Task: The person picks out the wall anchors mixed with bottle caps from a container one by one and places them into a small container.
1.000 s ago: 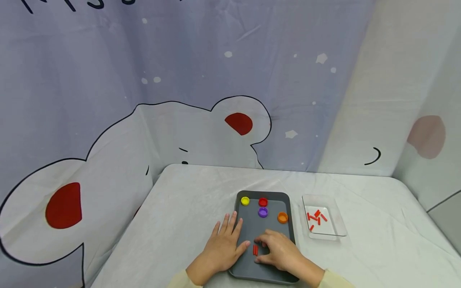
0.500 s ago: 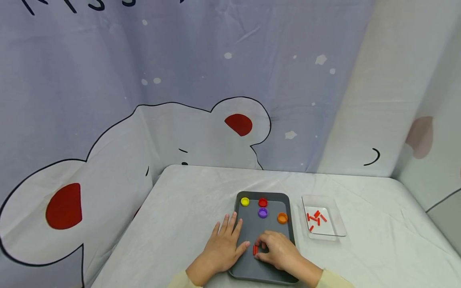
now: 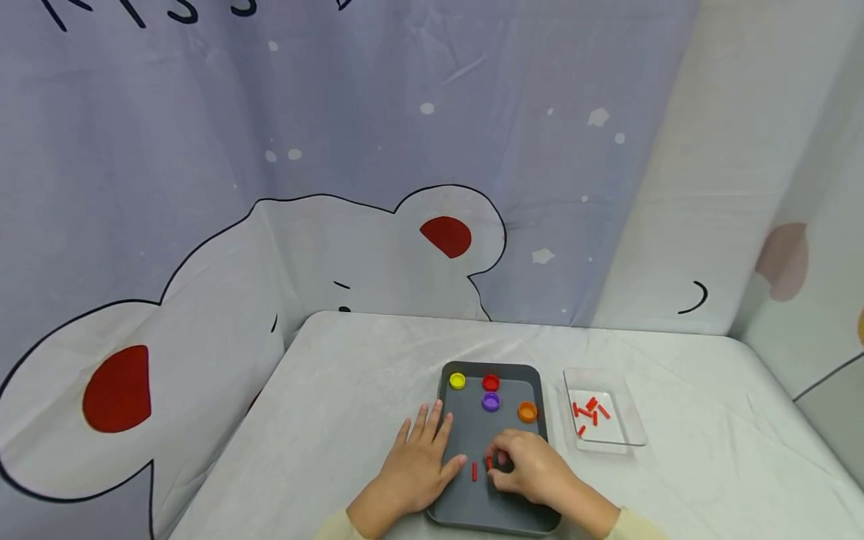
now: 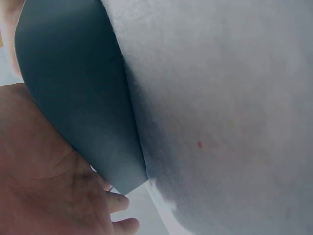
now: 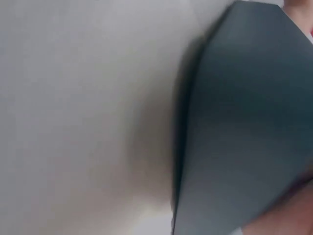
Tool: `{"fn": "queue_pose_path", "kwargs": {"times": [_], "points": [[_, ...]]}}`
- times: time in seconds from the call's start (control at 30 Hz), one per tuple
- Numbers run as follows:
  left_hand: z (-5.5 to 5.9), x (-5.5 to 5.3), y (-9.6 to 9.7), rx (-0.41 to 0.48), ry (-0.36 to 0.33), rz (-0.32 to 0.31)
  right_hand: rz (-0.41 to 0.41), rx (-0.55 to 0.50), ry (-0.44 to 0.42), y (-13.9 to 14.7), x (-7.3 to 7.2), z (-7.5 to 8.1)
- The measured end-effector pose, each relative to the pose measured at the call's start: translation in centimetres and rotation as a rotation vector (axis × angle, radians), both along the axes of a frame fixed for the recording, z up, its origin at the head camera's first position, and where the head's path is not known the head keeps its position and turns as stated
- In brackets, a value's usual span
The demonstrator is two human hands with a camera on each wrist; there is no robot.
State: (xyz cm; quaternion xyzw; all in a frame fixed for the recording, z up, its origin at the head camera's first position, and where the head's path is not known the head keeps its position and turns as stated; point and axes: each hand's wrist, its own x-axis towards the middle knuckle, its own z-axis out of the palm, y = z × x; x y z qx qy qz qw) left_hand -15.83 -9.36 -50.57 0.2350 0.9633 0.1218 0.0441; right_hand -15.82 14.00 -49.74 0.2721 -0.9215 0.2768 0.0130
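On the dark grey tray point(image 3: 466, 510), my right hand point(image 3: 529, 465) pinches a short red stick point(image 3: 489, 463) between thumb and fingers. Just left of it, a second red stick point(image 3: 475, 472) lies lengthwise on the tray. My left hand point(image 3: 417, 463) rests with straight, spread fingers over the tray's left edge, its thumb pointing toward the loose stick. In the left wrist view the left palm point(image 4: 44, 166) shows beside the tray's outer side. The right wrist view holds mostly the tray's side point(image 5: 234, 122); the pinched stick is out of sight there.
Toward the tray's far end sit small round caps: yellow point(image 3: 457, 381), red point(image 3: 490, 382), purple point(image 3: 490, 402) and orange point(image 3: 527, 412). Right of the tray stands a clear plastic box point(image 3: 631, 420) with several red sticks inside. White cloth point(image 3: 358, 390) covers the table, and a printed curtain point(image 3: 378, 112) hangs behind.
Two red sticks lay side by side. My right hand closed on the right one and shifted it a little to the right, away from the other. The left hand stayed in place.
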Motion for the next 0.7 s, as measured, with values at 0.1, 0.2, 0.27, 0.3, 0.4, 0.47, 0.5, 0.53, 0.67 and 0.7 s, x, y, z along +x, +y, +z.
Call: {"fn": "queue_pose_path", "kwargs": {"times": [0.1,0.2,0.27,0.3,0.4,0.47,0.5,0.53,0.67,0.7], "points": [[-0.3,-0.1,0.0,0.009,0.006,-0.002,-0.033,-0.041,0.068,1.1,0.2,0.3],[-0.8,-0.3,0.0,-0.001,0.016,0.001,-0.071,-0.075,0.126,2.3,0.4,0.6],[-0.9,-0.4,0.0,-0.013,0.009,0.006,-0.079,-0.105,0.149,3.1,0.5,0.9],[-0.9,-0.4,0.0,-0.017,0.005,0.007,-0.084,-0.119,0.155,3.5,0.5,1.0],[-0.5,-0.3,0.0,-0.021,-0.011,0.012,-0.090,-0.160,0.172,4.6,0.6,1.4],[-0.1,-0.1,0.1,-0.020,-0.018,0.012,-0.105,-0.186,0.196,5.3,0.6,1.5],[0.1,-0.1,0.1,-0.018,-0.018,0.012,-0.114,-0.195,0.208,5.6,0.5,1.6],[0.2,0.0,0.1,-0.021,-0.018,0.011,-0.118,-0.205,0.225,5.9,0.5,1.7],[0.2,0.0,0.1,-0.025,-0.020,0.008,-0.138,-0.234,0.287,7.2,0.5,2.1],[0.2,-0.1,0.1,-0.025,-0.019,0.007,-0.144,-0.235,0.294,7.5,0.5,2.2]]}}
